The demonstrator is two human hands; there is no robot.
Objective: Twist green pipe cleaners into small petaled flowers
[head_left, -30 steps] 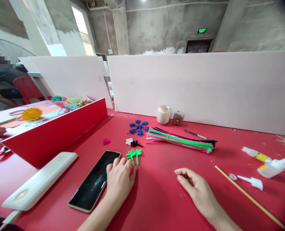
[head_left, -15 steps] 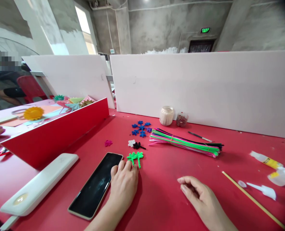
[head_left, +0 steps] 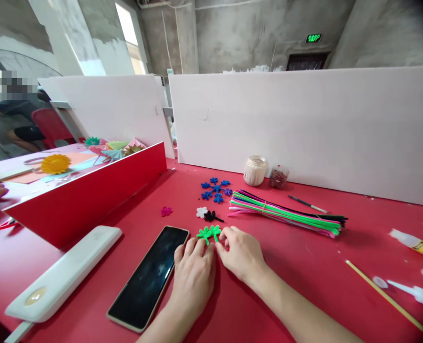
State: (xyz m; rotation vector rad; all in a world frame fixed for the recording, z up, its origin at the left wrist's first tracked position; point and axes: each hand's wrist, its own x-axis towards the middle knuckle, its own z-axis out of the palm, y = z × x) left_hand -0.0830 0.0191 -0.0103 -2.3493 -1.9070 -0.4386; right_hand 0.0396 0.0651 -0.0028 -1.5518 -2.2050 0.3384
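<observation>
Two bright green pipe-cleaner flowers lie side by side on the red table, the left green flower point(head_left: 204, 233) and the right green flower point(head_left: 215, 230). My left hand point(head_left: 195, 271) rests on the table just below, fingers curled and together, tips over the left one's stem. From the right, my right hand point(head_left: 242, 252) reaches in, thumb and forefinger closed at the right one's stem; its fingertips partly hide what they grip. Just beyond lie a white flower point(head_left: 201, 212), a black flower point(head_left: 211, 216) with a stem, and a magenta flower point(head_left: 166, 211).
A phone point(head_left: 149, 281) lies beside my left hand, with a long white device point(head_left: 66, 271) further left. Behind are a blue snowflake shape point(head_left: 216, 189), a pipe-cleaner bundle point(head_left: 286, 213) and a jar point(head_left: 255, 170). Glue bottles point(head_left: 415, 244) and a stick point(head_left: 385, 295) lie right. A red divider point(head_left: 89, 195) stands left.
My right hand has moved left and forward to the green flowers, its fingers closing at the right one's stem. My left hand stays by the left stem. The view has shifted slightly.
</observation>
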